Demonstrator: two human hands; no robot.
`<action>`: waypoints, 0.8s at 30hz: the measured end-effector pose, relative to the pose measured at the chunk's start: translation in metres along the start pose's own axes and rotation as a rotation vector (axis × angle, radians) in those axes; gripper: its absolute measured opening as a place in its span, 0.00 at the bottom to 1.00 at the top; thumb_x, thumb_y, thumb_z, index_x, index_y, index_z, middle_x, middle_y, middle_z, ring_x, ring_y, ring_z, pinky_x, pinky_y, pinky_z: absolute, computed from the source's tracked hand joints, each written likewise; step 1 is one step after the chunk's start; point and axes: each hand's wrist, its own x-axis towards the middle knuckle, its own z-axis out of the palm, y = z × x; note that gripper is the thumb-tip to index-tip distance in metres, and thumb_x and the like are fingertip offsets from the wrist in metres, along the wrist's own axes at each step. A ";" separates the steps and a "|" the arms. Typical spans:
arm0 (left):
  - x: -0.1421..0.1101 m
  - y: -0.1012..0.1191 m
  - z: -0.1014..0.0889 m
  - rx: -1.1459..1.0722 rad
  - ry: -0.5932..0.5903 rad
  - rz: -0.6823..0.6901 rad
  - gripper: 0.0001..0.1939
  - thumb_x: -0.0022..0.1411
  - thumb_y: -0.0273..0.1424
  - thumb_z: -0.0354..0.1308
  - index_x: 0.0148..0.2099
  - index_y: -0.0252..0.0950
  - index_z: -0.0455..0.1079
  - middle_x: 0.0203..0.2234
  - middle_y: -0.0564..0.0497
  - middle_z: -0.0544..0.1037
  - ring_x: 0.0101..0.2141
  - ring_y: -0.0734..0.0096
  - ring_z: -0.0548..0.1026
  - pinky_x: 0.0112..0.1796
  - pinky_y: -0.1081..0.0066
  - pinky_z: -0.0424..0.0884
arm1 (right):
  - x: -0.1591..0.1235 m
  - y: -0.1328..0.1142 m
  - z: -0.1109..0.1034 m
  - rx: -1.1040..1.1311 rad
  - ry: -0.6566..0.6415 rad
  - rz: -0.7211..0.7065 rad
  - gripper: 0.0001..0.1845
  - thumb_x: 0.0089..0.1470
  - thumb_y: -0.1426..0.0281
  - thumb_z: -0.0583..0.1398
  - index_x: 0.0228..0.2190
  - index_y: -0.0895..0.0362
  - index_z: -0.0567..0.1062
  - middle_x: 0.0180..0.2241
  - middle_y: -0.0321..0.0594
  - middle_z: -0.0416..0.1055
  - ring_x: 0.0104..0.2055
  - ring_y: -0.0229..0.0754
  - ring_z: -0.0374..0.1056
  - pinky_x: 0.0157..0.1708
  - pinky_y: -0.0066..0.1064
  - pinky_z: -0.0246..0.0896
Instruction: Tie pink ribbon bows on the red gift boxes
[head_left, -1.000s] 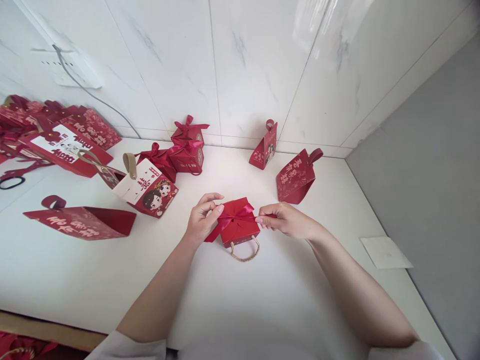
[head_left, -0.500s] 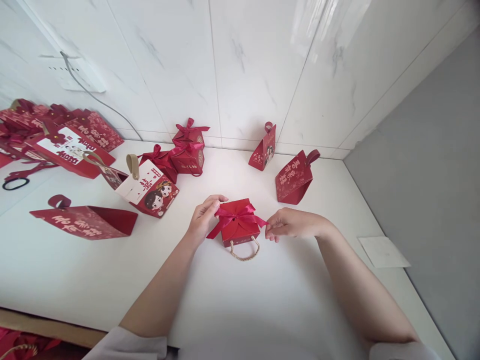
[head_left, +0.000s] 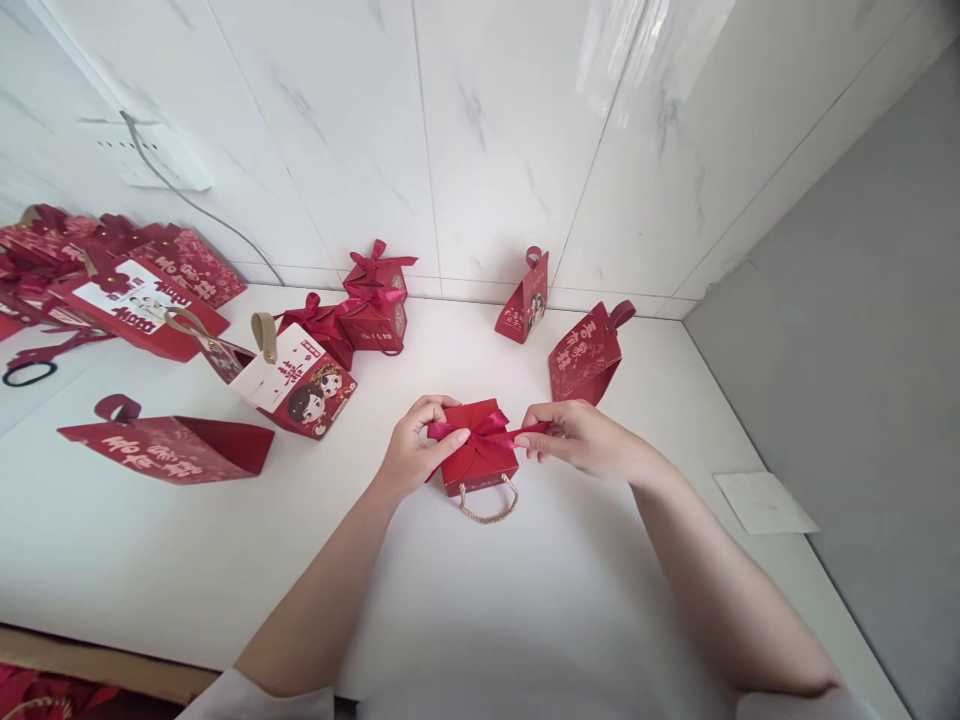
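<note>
A small red gift box (head_left: 480, 462) with a beige rope handle (head_left: 489, 505) sits on the white counter (head_left: 480, 610) in front of me. A red satin ribbon (head_left: 491, 430) crosses its top. My left hand (head_left: 417, 452) is closed, pinching the ribbon's left end against the box top. My right hand (head_left: 577, 438) is closed too, pinching the ribbon's right end just beside the box. Both forearms reach in from the bottom edge.
Two ribbon-tied red boxes (head_left: 373, 308) stand by the wall. A cartoon-printed box (head_left: 296, 385) and a flat red bag (head_left: 169, 445) lie left. More red bags (head_left: 135, 295) pile at far left. Two upright red bags (head_left: 592, 352) stand right. White paper (head_left: 763, 503) lies at right.
My right hand pulled the ribbon end out to the right, then came back toward the box. My left hand's fingers closed down onto the ribbon at the box top.
</note>
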 end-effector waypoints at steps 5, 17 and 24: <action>0.000 0.001 0.001 0.036 0.008 -0.014 0.18 0.55 0.35 0.62 0.24 0.37 0.55 0.43 0.46 0.71 0.43 0.62 0.73 0.45 0.63 0.68 | -0.006 -0.009 0.009 0.040 -0.147 0.040 0.22 0.60 0.55 0.54 0.23 0.56 0.71 0.22 0.37 0.71 0.24 0.38 0.68 0.25 0.28 0.61; 0.000 -0.002 0.005 0.027 0.063 -0.021 0.20 0.53 0.34 0.63 0.23 0.37 0.54 0.42 0.46 0.72 0.42 0.62 0.73 0.47 0.62 0.67 | -0.006 -0.006 0.017 0.071 -0.400 0.154 0.19 0.59 0.59 0.54 0.27 0.59 0.76 0.29 0.42 0.77 0.26 0.40 0.74 0.27 0.29 0.65; 0.000 -0.001 -0.002 -0.067 -0.035 -0.042 0.13 0.56 0.35 0.62 0.32 0.37 0.60 0.47 0.46 0.70 0.47 0.62 0.71 0.48 0.63 0.67 | 0.009 0.010 0.021 -0.043 -0.543 0.198 0.13 0.52 0.64 0.59 0.35 0.58 0.79 0.36 0.42 0.77 0.35 0.43 0.73 0.28 0.26 0.62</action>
